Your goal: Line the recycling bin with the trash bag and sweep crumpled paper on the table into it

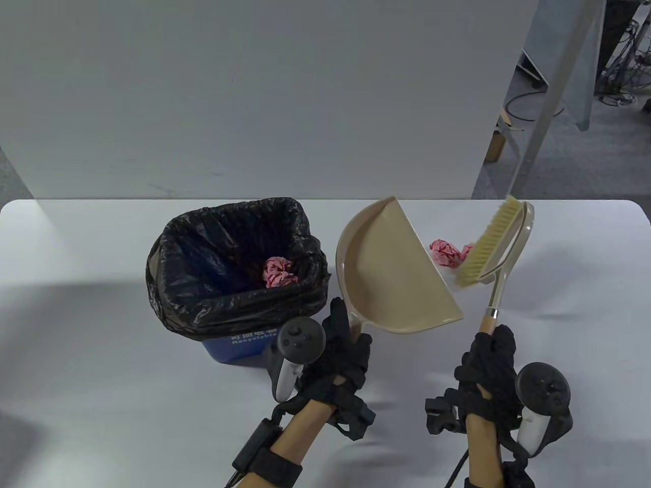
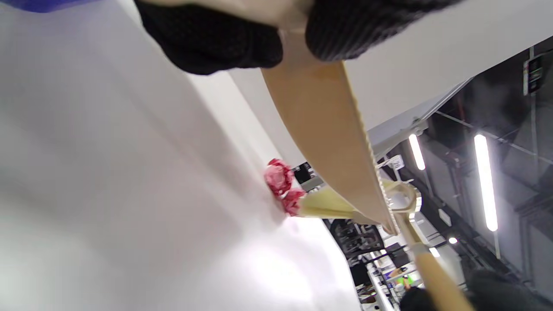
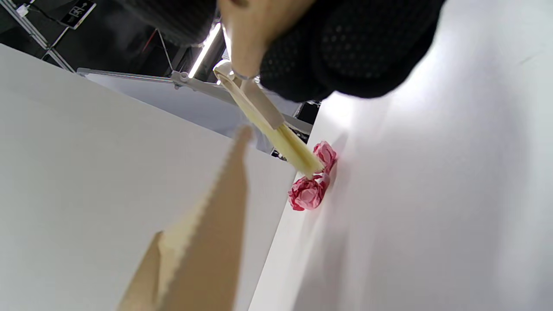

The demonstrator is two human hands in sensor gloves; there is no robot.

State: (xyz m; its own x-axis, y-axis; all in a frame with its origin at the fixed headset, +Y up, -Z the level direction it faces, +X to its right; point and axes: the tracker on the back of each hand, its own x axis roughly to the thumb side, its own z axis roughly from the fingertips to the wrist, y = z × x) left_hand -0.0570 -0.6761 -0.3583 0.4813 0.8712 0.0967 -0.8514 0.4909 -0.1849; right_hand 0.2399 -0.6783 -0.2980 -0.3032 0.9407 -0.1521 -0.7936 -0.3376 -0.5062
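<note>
Blue bin (image 1: 239, 346) upright at table's left, lined with black bag (image 1: 173, 264) folded over the rim. One pink paper ball (image 1: 278, 272) inside. Two more balls (image 1: 444, 252) on the table right of the tilted beige dustpan (image 1: 391, 269). Brush (image 1: 485, 249) bristles touching the right-hand ball (image 3: 325, 156).

The left hand (image 1: 338, 351) has its fingers curled tight round a handle, forearm angled in from below. The right hand (image 1: 491, 366) grips likewise, wrist upright.
</note>
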